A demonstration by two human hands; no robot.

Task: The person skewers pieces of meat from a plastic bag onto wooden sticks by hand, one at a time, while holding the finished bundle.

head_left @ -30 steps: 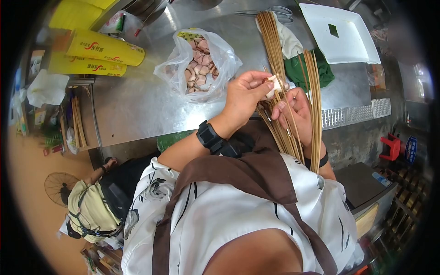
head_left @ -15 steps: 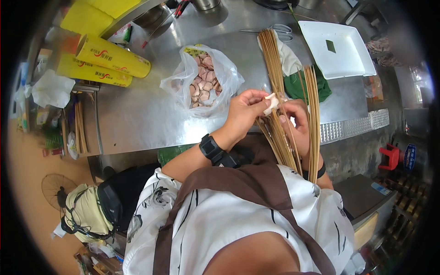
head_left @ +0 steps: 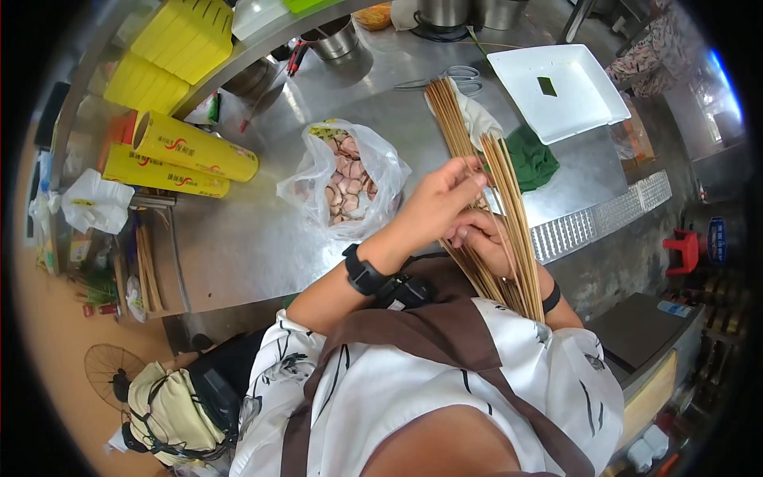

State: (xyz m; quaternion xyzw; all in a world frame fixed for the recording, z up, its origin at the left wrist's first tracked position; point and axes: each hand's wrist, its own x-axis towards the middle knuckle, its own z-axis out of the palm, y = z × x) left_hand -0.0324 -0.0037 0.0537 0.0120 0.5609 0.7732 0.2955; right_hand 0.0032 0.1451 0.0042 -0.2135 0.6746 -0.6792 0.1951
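Fan stands low at the far left, with another person in a pale top just beside it. Up from there, two yellow rolls lie side by side on the steel table. Next comes a thin see-through bag — its mouth is open, and flat pink slices sit in it. The bag is to the left of both hands, and the left hand is nearer to it. That hand has its fingertips close together, up near the top part of the sticks; I cannot tell if there is a slice in them. A far bunch of thin sticks points away across the table, and its low part is hidden behind the left hand. The right hand is just below and to the right of the left one, with its fingers curled round some sticks. A near bunch runs the long way from close to the left fingertips, past the right hand, down to the lap — its tops lean a bit to the left. Past that lie a green cloth, a white tray, and, far right on the floor, a red stool.
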